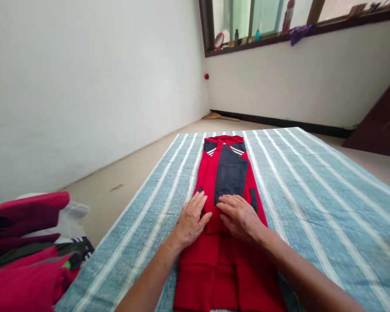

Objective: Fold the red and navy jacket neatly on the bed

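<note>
A red garment (227, 268) with navy panels and white stripes lies lengthwise on a blue-and-white striped cloth (312, 208), its sides folded inward into a narrow strip. My left hand (191, 220) rests flat on the garment's left half, fingers stretched out. My right hand (240, 216) lies flat beside it on the middle of the garment, fingers together and pointing left across the fabric. Neither hand holds anything.
A pile of dark red, black and white clothes (29, 247) sits at the lower left beside the cloth. Bare floor (126, 173) runs to the white wall. A window sill (279, 37) with bottles is far back; a dark board (380, 121) leans at right.
</note>
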Action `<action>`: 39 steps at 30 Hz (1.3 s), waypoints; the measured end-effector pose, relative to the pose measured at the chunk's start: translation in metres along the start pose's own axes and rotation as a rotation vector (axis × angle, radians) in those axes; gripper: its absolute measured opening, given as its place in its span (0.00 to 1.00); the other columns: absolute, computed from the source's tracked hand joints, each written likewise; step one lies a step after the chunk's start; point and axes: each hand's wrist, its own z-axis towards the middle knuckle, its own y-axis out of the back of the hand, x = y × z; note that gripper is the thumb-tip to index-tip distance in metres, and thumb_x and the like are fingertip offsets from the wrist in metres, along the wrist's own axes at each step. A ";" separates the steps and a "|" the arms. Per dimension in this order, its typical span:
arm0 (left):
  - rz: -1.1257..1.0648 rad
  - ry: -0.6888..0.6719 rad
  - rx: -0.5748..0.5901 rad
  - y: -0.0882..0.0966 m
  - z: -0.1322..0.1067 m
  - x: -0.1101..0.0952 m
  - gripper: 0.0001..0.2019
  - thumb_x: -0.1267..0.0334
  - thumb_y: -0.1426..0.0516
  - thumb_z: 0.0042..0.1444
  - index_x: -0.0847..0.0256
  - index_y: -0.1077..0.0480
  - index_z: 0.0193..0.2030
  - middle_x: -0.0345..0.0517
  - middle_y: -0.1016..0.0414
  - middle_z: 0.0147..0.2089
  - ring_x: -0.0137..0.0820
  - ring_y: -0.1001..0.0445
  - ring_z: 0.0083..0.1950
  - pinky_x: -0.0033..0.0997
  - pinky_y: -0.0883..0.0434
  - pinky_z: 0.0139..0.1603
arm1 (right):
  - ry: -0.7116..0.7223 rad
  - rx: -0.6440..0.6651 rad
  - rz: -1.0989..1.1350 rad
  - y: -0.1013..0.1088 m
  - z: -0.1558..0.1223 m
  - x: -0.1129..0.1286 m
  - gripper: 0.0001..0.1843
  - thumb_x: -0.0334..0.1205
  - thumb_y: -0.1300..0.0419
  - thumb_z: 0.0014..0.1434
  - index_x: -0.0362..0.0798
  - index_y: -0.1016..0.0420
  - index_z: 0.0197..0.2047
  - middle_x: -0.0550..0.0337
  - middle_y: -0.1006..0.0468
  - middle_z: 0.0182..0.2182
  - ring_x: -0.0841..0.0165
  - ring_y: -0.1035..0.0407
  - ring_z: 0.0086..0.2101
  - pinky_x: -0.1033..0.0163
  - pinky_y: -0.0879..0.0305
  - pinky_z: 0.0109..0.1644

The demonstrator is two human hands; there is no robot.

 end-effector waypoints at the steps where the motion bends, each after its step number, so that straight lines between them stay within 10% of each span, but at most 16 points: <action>1: 0.004 0.001 0.018 0.000 0.002 -0.002 0.24 0.60 0.48 0.61 0.60 0.41 0.63 0.55 0.41 0.67 0.40 0.47 0.69 0.49 0.42 0.66 | 0.021 0.040 -0.009 -0.001 0.000 0.001 0.14 0.32 0.43 0.58 0.47 0.27 0.48 0.49 0.27 0.52 0.57 0.34 0.52 0.50 0.39 0.56; 9: 0.044 0.091 0.160 0.002 0.011 -0.012 0.26 0.62 0.46 0.59 0.61 0.42 0.64 0.56 0.45 0.68 0.42 0.50 0.70 0.54 0.45 0.66 | -0.012 0.318 -0.105 -0.016 -0.009 -0.003 0.30 0.47 0.43 0.61 0.44 0.39 0.64 0.46 0.39 0.62 0.55 0.48 0.62 0.44 0.49 0.64; 29: 0.026 0.145 0.220 -0.006 0.001 -0.016 0.26 0.56 0.48 0.63 0.59 0.45 0.66 0.54 0.50 0.70 0.43 0.54 0.71 0.62 0.51 0.66 | 0.028 0.258 -0.202 -0.025 -0.021 -0.005 0.29 0.43 0.45 0.61 0.46 0.39 0.64 0.51 0.40 0.63 0.57 0.45 0.61 0.44 0.45 0.63; 39: -0.454 0.303 -0.345 0.010 0.000 0.005 0.16 0.60 0.49 0.63 0.60 0.31 0.55 0.48 0.28 0.58 0.36 0.32 0.60 0.41 0.35 0.63 | 0.046 0.255 -0.212 -0.026 -0.027 -0.010 0.28 0.45 0.47 0.63 0.46 0.39 0.64 0.50 0.39 0.62 0.57 0.45 0.61 0.44 0.46 0.63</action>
